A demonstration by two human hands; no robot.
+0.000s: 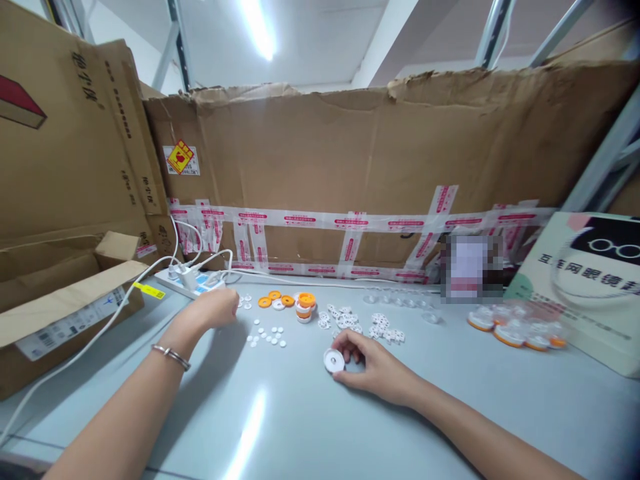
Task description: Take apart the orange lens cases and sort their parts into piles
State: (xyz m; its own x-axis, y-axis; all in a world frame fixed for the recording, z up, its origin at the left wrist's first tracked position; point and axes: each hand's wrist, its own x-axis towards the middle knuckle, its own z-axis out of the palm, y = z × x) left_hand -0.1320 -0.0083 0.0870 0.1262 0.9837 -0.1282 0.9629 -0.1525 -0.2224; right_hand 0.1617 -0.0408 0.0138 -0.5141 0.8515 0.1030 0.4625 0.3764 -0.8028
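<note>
My right hand (367, 363) pinches a white round disc-shaped part (334, 361) by its edge, just above the table, with its hollow face and small centre toward me. My left hand (220, 310) reaches to the back left beside small clear round pieces (246, 301). Its fingers are curled, and their tips, with whatever they may hold, are hidden. Small white caps (274, 335) lie scattered between the hands. Behind them are orange rings (265, 302) and a short stack of orange and white rings (304, 308). White perforated pieces (347, 319) lie in loose groups beyond my right hand.
Clear cups (400, 300) line the back. Orange-rimmed clear assemblies (517, 328) sit at the right beside a printed box (585, 293). A power strip (190, 283) with white cables is at the back left, near an open carton (70, 313). A taped cardboard box (310, 153) walls the back.
</note>
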